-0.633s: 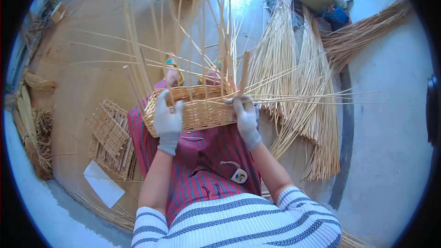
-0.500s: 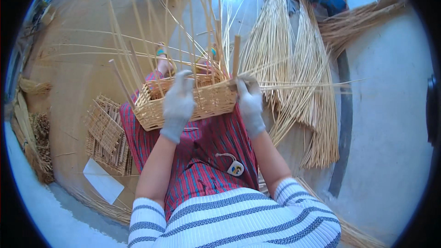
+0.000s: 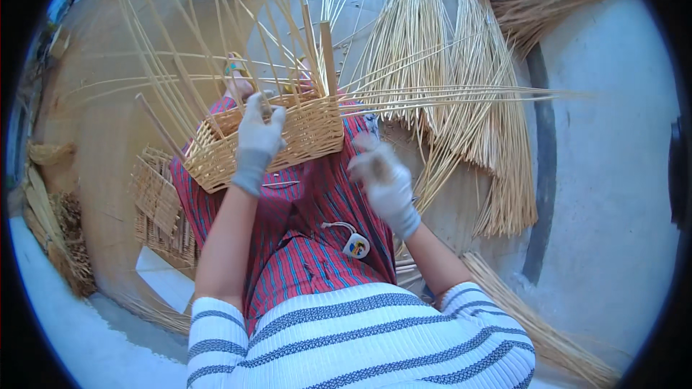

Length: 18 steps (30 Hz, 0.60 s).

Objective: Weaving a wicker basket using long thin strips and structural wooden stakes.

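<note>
An unfinished wicker basket (image 3: 310, 131) rests tilted across my lap, with low woven sides. Long thin upright canes and thicker wooden stakes (image 3: 328, 54) rise from its walls. My left hand (image 3: 258, 140), in a pale work glove, is closed over the near wall, fingertips at the rim. Several loose weaving strands (image 3: 461, 92) run out sideways past the basket's right corner. My right hand (image 3: 386, 180), gloved too, is held apart from the basket, below that corner. Its fingers are bent, spaced apart and slightly blurred, with nothing visible in them.
Bundles of straw-coloured cane (image 3: 411, 50) lie on the floor to the right, a browner bundle (image 3: 555, 3) beyond them. Woven panels (image 3: 158, 198) and a white sheet (image 3: 164, 279) lie to my left. A small white round case (image 3: 356, 246) with a strap lies on my lap.
My right hand has let go at the basket's right corner and moved down, toward me. The basket and my left hand have shifted left in the view, the left hand still on the wall.
</note>
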Motion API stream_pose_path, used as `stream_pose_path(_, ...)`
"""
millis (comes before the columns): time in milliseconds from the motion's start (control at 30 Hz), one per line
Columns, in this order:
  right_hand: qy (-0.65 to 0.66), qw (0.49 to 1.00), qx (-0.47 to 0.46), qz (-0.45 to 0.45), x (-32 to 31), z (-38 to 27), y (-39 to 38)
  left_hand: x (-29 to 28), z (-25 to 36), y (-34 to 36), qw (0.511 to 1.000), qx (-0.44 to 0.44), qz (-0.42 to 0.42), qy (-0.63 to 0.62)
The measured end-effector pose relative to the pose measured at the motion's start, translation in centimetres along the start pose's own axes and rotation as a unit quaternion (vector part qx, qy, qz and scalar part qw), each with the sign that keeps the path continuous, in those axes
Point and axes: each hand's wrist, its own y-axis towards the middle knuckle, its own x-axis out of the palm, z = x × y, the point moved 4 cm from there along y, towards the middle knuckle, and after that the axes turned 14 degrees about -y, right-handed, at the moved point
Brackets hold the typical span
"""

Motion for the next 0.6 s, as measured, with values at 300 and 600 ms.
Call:
stream_pose_path(300, -0.264, 0.873, -0.374, -0.171, 3.0, 4.4, -9.6, 1.4, -6.0, -10.7, 0.953, 0.192, -0.22, 0.078)
stream_pose_path(600, -0.22, 0.919, -0.327, 0.036, 3.4, -8.2, 4.1, -0.5, -3.0, -8.7, 0.946, 0.031, -0.235, -0.219)
